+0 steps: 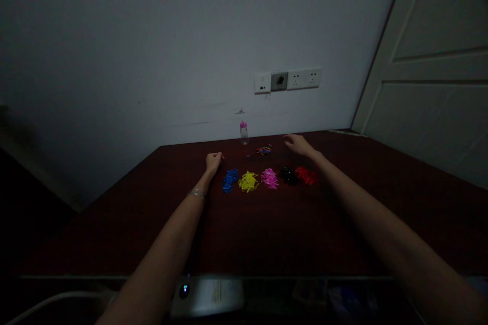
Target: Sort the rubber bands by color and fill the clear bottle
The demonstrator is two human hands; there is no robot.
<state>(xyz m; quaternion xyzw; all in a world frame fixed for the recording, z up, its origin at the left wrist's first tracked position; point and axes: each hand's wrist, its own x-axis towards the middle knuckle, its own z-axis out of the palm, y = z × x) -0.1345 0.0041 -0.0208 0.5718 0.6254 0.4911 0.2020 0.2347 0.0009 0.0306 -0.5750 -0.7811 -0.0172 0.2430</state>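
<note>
My left hand (pixel 214 161) rests closed on the dark red tabletop, just left of a pile of small blue strips (pixel 230 181); what its fingers hold, if anything, is hidden. Reaching over the back right, my right hand (pixel 299 145) has its fingers stretched leftward and apart, with nothing seen in them. It is nearest a small mixed-colour heap (pixel 264 150). Along the middle lie separate piles of yellow strips (pixel 248 182), pink strips (pixel 270 178), black pieces (pixel 289 175) and red pieces (pixel 306 174). Behind them stands a small clear bottle (pixel 244 134) with a pink top.
The brown-red table (pixel 259 233) meets a pale wall (pixel 152 61) with sockets (pixel 304 78). A panelled door (pixel 434 91) is at the right. Below the table's front edge sits a silvery device (pixel 208 297) with a lit display, near a white cable (pixel 61 296).
</note>
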